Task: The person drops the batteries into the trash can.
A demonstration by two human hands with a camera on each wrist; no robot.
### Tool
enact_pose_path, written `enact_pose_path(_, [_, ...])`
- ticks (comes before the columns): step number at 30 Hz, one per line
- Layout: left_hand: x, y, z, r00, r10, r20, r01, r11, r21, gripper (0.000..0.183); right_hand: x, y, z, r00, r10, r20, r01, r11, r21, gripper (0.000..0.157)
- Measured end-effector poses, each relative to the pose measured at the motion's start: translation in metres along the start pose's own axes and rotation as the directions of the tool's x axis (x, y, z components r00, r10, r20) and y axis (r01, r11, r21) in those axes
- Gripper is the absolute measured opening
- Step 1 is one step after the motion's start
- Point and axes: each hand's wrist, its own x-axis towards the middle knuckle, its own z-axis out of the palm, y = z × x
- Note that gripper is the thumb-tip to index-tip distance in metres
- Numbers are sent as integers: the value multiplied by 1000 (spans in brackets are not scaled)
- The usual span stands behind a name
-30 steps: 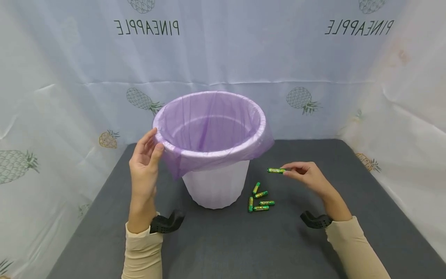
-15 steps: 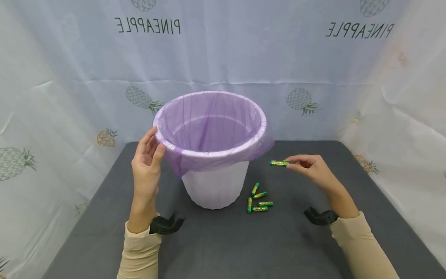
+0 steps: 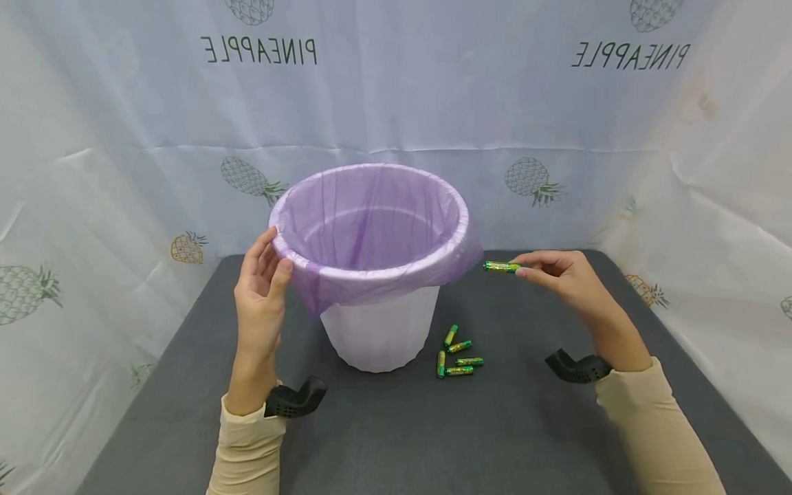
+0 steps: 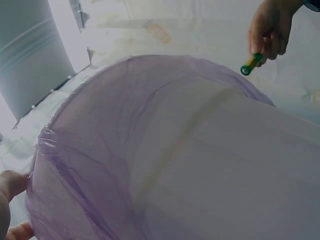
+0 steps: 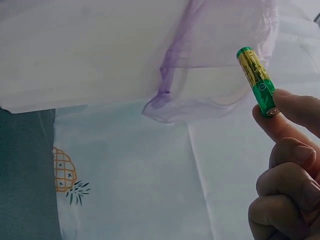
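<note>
Plainly, in the head view, we see the left hand (image 3: pixel 256 289) holding the bin (image 3: pixel 380 337) at nine o'clock, fingers and thumb curled against the rim (image 3: pixel 370 273), probably to steady it. At three o'clock, clear of the bin, the right hand (image 3: pixel 568 278) pinches a battery (image 3: pixel 500 267); five loose batteries (image 3: pixel 460 346) lie at four.

Left wrist: we find the battery at one o'clock.

Right wrist: thumb and forefinger grasp one end, leaving, we judge, the other free.
</note>
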Motion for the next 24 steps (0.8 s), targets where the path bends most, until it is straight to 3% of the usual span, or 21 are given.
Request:
enact_pose_path(15, [-2, 0, -1, 1000, -19, -1, 19, 1000, 23, 45, 12, -20, -8, 999, -45, -12, 45, 999, -22, 24])
enact_pose_path(24, [-1, 1, 0, 1000, -30, 4, 30, 999, 12, 46, 18, -30, -10, 999, -33, -33, 32, 999, -29, 23])
